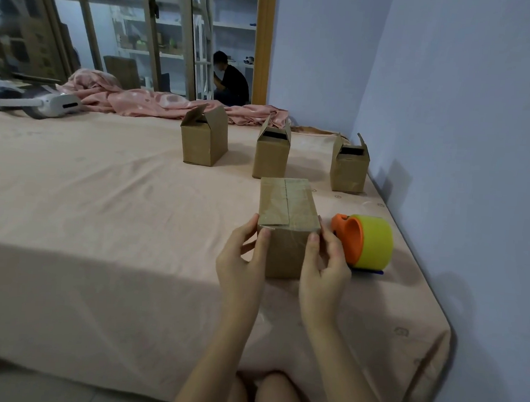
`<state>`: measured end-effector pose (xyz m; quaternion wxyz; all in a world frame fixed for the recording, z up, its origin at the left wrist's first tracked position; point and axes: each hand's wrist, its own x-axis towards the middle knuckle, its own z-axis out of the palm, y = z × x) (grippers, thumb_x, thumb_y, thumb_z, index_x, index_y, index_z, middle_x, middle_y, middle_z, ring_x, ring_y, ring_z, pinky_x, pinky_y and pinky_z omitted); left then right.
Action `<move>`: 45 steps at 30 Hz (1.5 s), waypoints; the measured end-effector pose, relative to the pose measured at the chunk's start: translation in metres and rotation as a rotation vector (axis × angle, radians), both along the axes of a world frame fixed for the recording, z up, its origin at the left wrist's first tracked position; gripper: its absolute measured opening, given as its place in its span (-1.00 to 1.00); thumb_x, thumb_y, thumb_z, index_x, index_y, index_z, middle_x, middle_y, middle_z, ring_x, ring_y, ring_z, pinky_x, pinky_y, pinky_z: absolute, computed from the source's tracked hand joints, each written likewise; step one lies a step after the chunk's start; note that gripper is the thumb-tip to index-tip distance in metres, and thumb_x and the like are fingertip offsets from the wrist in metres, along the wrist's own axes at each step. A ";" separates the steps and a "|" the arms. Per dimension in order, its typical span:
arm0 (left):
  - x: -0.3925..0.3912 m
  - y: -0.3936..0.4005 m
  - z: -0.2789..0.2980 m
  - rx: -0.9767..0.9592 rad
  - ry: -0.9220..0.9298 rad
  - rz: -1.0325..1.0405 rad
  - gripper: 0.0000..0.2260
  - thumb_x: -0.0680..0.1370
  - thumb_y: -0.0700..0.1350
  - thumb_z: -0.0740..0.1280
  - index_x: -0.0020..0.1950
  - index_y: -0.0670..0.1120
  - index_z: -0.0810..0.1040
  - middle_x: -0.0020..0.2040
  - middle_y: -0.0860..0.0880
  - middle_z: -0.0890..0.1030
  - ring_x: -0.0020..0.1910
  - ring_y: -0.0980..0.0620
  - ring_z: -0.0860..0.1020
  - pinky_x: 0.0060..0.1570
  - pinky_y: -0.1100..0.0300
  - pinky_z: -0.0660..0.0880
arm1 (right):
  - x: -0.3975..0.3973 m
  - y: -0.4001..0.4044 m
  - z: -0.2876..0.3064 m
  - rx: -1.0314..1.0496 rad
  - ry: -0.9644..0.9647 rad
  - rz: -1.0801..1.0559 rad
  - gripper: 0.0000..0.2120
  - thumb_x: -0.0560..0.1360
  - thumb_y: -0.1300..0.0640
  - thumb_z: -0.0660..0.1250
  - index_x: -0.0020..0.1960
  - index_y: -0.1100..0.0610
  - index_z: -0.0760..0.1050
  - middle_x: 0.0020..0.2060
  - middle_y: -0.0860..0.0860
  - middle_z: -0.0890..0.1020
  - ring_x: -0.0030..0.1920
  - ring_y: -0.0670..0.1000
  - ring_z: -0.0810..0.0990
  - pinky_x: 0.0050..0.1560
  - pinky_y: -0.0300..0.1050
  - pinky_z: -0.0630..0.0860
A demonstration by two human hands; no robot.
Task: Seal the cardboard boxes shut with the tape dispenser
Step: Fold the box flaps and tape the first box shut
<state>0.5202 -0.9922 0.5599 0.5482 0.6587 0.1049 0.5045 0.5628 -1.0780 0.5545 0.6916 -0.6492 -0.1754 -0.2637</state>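
Observation:
A small cardboard box (288, 208) with its top flaps folded down and shiny tape over the seam stands on the bed in front of me. My left hand (242, 262) grips its near left corner and my right hand (323, 264) grips its near right corner, thumbs on the front face. The tape dispenser (364, 240), orange with a yellow roll, lies on the bed just right of my right hand, untouched. Farther back stand three cardboard boxes with their flaps open: a left one (203, 140), a middle one (271, 155) and a right one (349, 169).
The bed (100, 205) has a pale pink sheet. A crumpled pink blanket (145, 101) and a white headset (57, 104) lie along its far edge. A blue wall (467, 120) runs close on the right. A person sits beyond the glass doors (231, 82).

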 end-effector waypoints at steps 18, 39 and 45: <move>-0.001 0.010 0.007 -0.227 0.010 -0.195 -0.82 0.56 -0.07 0.30 0.05 -0.10 0.64 -0.04 0.11 0.68 0.03 0.15 0.62 -0.07 0.29 0.56 | 0.012 -0.023 0.025 0.130 0.239 0.168 -0.85 0.48 0.04 0.33 -0.19 -0.01 0.66 -0.25 -0.13 0.69 -0.14 -0.19 0.63 -0.15 -0.34 0.54; -0.003 0.009 0.028 0.217 0.323 0.041 -0.68 0.48 -0.06 0.43 0.19 -0.09 0.51 0.05 0.08 0.60 0.01 0.13 0.57 -0.04 0.23 0.54 | 0.020 -0.021 0.022 -0.242 -0.025 -0.042 -0.76 0.44 0.03 0.39 0.05 0.13 0.58 -0.11 -0.13 0.63 -0.07 -0.17 0.61 -0.05 -0.35 0.53; -0.007 0.008 0.032 0.238 0.328 0.036 -0.57 0.41 0.03 0.48 0.18 -0.13 0.51 0.09 -0.01 0.62 0.02 0.06 0.60 -0.06 0.05 0.58 | 0.009 -0.017 0.025 -0.270 0.033 -0.046 -0.42 0.27 -0.30 0.39 0.11 0.07 0.53 -0.04 -0.15 0.64 -0.04 -0.20 0.60 -0.09 -0.29 0.57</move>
